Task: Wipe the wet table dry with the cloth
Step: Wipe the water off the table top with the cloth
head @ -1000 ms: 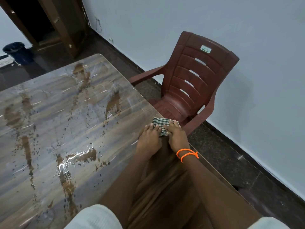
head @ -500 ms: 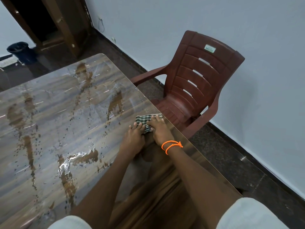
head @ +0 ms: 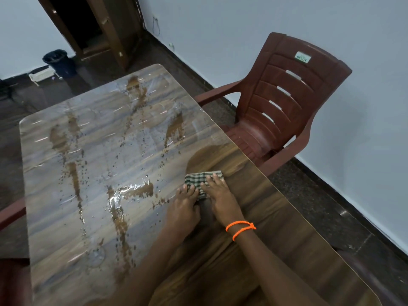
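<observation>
A folded green-and-white checked cloth (head: pixel 199 177) lies flat on the wood-grain table (head: pixel 92 155), near its right edge. My left hand (head: pixel 184 206) and my right hand (head: pixel 221 196) press down on the cloth side by side, fingers spread over its near half. An orange cord circles my right wrist. Puddles and drops of water cover the table's left and far parts, with a shiny pool (head: pixel 130 191) just left of my left hand. The strip around and behind the cloth looks darker and free of drops.
A maroon plastic chair (head: pixel 287 102) stands close against the table's right edge. Another maroon chair's arm (head: pixel 11 213) shows at the left edge. A dark bin (head: pixel 58 61) and a doorway (head: pixel 88 25) sit on the far floor.
Both hands have slid the cloth leftward and nearer along the table, away from the right edge. The view has shifted, showing more of the table.
</observation>
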The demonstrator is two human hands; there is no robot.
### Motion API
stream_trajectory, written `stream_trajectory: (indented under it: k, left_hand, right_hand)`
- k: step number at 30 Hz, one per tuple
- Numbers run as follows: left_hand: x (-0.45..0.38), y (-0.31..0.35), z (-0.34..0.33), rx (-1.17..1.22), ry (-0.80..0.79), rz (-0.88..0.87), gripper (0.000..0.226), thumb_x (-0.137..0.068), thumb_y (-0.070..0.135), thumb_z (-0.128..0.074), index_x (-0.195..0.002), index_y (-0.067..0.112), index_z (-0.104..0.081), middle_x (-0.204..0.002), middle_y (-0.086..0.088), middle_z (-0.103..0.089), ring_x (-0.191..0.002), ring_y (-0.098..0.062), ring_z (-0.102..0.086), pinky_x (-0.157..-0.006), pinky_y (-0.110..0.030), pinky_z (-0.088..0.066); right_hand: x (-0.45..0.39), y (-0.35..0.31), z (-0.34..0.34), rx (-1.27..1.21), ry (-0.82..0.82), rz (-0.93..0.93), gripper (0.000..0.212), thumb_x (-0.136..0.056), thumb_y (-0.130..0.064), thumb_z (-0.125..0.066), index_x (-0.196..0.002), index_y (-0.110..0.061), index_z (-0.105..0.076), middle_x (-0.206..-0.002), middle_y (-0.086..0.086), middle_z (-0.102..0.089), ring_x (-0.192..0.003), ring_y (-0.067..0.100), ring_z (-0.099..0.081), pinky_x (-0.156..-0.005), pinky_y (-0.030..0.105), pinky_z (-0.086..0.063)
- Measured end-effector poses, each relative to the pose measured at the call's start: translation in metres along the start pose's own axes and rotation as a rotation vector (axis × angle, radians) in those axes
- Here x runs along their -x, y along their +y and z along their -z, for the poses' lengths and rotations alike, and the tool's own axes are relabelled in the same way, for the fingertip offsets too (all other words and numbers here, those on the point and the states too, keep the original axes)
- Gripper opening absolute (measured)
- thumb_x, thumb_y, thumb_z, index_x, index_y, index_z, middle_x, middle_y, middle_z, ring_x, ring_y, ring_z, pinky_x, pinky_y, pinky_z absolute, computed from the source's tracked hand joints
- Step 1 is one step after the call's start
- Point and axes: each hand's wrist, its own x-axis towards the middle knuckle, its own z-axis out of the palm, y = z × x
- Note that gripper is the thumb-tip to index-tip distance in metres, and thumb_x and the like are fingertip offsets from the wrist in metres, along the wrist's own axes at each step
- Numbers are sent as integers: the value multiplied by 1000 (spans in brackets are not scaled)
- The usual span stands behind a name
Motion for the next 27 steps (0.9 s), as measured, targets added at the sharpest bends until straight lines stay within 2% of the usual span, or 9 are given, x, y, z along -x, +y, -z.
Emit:
stream_trajectory:
  k: [5, 8, 10, 13, 16, 18, 21, 25, 27]
  left_hand:
    - [45, 27, -10, -24, -122, -40, 63, -86, 27, -48, -148, 16, -37, -154, -3, -35, -148, -20, -17, -122, -35, -8]
    - [46, 48, -7, -75, -155, -83, 63, -91, 27, -45, -151, 13, -29, -157, -6, -28, -148, -23, -13, -120, -34, 1]
    - [32, 54, -3, -85, -162, -93, 60, -92, 25, -45, -150, 12, -31, -157, -8, -30, -148, -24, -16, -121, -36, -2]
    - [1, 48, 4, -79, -163, -117, 56, -91, 18, -47, -146, 12, -39, -153, -8, -38, -145, -25, -24, -121, -39, -7]
    - [-28, 33, 13, -82, -167, -109, 53, -92, 14, -45, -145, 13, -42, -152, -6, -39, -144, -25, -25, -120, -39, -10]
    - [-45, 18, 19, -74, -183, -86, 51, -92, 13, -43, -143, 15, -45, -152, -5, -40, -143, -27, -28, -119, -41, -17]
    - [-61, -8, 28, -51, -176, -16, 48, -92, 17, -45, -139, 22, -51, -148, -2, -46, -136, -35, -38, -112, -46, -32]
    - [-61, -34, 45, -93, -144, 15, 53, -86, 10, -48, -139, 20, -53, -146, -2, -49, -133, -33, -41, -112, -44, -30]
    - [-56, -43, 54, -92, -115, 36, 52, -85, 10, -49, -136, 20, -55, -143, -3, -51, -129, -34, -45, -108, -43, -34]
  right_hand:
    - [48, 9, 24, -45, -30, 62, 38, -92, -11, -47, -126, -20, -62, -142, 9, -48, -140, 21, -30, -117, 34, -16]
    - [60, 16, 38, -11, -25, 59, 40, -91, -7, -49, -127, -19, -61, -143, 6, -47, -140, 21, -30, -117, 32, -16]
    - [58, 17, 41, 11, -11, 36, 44, -89, 0, -51, -127, -19, -61, -144, 3, -44, -141, 21, -29, -117, 31, -16]
    - [39, 17, 40, 53, 64, -39, 45, -85, 8, -56, -124, -14, -63, -140, 9, -49, -138, 25, -33, -117, 27, -17]
    - [8, 7, 30, 99, 83, -131, 43, -83, 8, -56, -120, -11, -66, -136, 15, -54, -136, 31, -37, -112, 42, -31]
    - [-16, -3, 22, 117, 62, -174, 46, -79, 9, -55, -121, -9, -65, -137, 18, -53, -135, 34, -38, -110, 47, -33]
    - [-47, -17, 8, 175, -5, -193, 54, -73, 7, -54, -124, -8, -63, -140, 20, -49, -136, 37, -34, -112, 46, -29]
    - [-70, -38, -14, 273, -103, -130, 55, -77, 2, -51, -130, -10, -57, -144, 19, -42, -138, 37, -29, -115, 43, -21]
    - [-74, -46, -23, 276, -130, -123, 55, -80, 3, -48, -133, -11, -54, -147, 18, -40, -140, 36, -25, -116, 43, -19]
